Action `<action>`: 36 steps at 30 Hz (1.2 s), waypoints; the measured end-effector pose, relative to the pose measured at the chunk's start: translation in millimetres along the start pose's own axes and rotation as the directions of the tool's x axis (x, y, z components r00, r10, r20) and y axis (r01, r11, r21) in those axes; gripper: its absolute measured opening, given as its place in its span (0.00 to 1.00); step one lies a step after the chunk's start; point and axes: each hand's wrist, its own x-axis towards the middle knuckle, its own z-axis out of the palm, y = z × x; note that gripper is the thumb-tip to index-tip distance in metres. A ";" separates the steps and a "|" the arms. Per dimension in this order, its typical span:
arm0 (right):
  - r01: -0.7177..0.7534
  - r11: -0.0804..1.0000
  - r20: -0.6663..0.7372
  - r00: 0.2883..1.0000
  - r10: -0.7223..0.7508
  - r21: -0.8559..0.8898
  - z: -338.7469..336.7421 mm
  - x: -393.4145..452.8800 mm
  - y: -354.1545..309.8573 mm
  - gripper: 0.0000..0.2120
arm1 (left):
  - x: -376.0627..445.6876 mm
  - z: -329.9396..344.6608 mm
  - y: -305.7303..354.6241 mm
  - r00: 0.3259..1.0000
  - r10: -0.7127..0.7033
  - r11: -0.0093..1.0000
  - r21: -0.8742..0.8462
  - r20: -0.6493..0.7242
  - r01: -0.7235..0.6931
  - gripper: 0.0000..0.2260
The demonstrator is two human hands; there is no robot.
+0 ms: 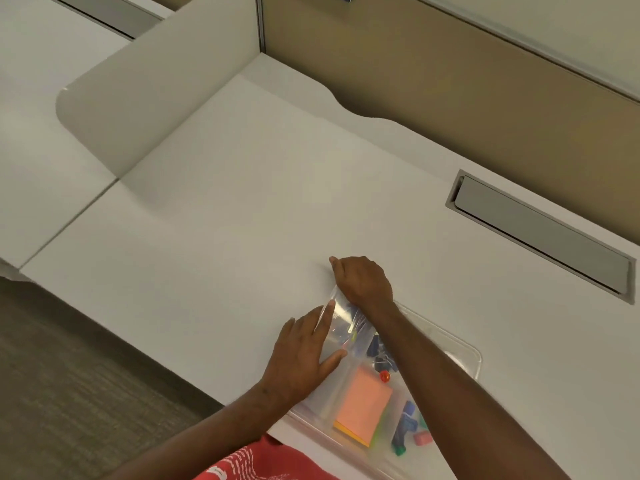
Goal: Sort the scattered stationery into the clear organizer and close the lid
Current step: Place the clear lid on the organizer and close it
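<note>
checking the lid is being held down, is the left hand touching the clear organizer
Touching. The head view shows the left hand lying flat, its fingers and thumb resting on the clear organizer at its left edge, no gap visible.

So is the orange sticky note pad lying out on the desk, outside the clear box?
No, the orange sticky note pad sits inside the clear organizer, beside small clips and markers.
</note>
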 end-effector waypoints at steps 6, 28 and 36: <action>0.007 0.996 -0.158 0.987 -0.021 -0.092 1.4 -8.5 -2.8 0.23 | 1.8 -2.1 3.4 0.999 0.005 0.996 0.085 0.039 -0.008 0.36; -0.165 0.962 -0.210 0.970 0.119 -0.216 16.0 -185.8 115.4 0.35 | -1.7 -5.9 5.6 1.000 0.003 1.000 0.025 0.024 -0.004 0.36; -0.178 0.962 -0.214 0.968 0.133 -0.207 20.0 -191.5 113.2 0.35 | -3.3 -2.5 4.2 0.999 0.037 0.992 0.122 0.015 -0.039 0.36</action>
